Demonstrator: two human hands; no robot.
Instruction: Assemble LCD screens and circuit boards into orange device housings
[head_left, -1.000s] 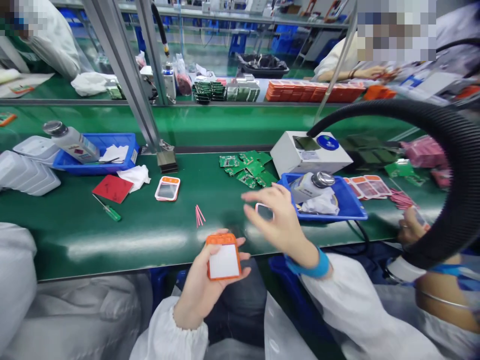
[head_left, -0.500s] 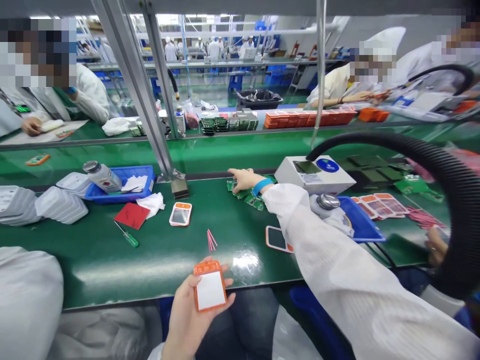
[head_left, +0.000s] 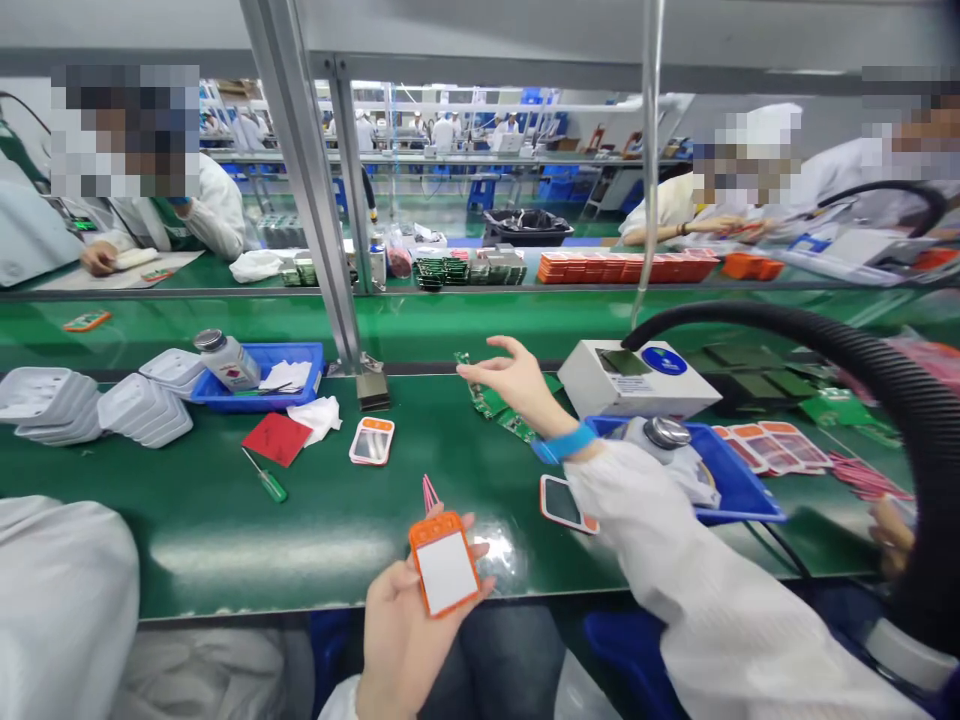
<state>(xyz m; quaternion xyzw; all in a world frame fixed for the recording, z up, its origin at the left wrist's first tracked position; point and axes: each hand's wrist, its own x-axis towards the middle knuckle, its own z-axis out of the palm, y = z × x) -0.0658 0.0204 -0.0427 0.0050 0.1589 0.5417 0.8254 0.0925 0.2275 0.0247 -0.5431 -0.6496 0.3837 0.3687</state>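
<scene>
My left hand [head_left: 409, 620] holds an orange plastic housing [head_left: 448, 572] with a white rectangular panel, laid across the palm with the thumb at its edge. My right hand [head_left: 517, 385], with a blue wristband, is raised just above a pile of green circuit boards [head_left: 487, 402]. Its fingertips pinch a small green circuit board [head_left: 463, 358], mostly hidden by the fingers. Thin pink strips [head_left: 430, 492] lie behind the housing. A white-and-orange framed piece [head_left: 372, 441] lies to the left, and another framed piece [head_left: 561, 502] sits under my right forearm.
At left are white trays [head_left: 146, 412], a blue bin [head_left: 321, 365] with a bottle, a red square [head_left: 276, 440] and a green-handled screwdriver [head_left: 274, 487]. At right stand a white box [head_left: 600, 385], a blue tray [head_left: 750, 500] and a black hose [head_left: 911, 430]. Co-workers sit across the line.
My right hand has lifted from the board pile and drawn back slightly, with a small board at its fingertips. The left hand still holds the housing, now tilted a little. The view has shifted upward.
</scene>
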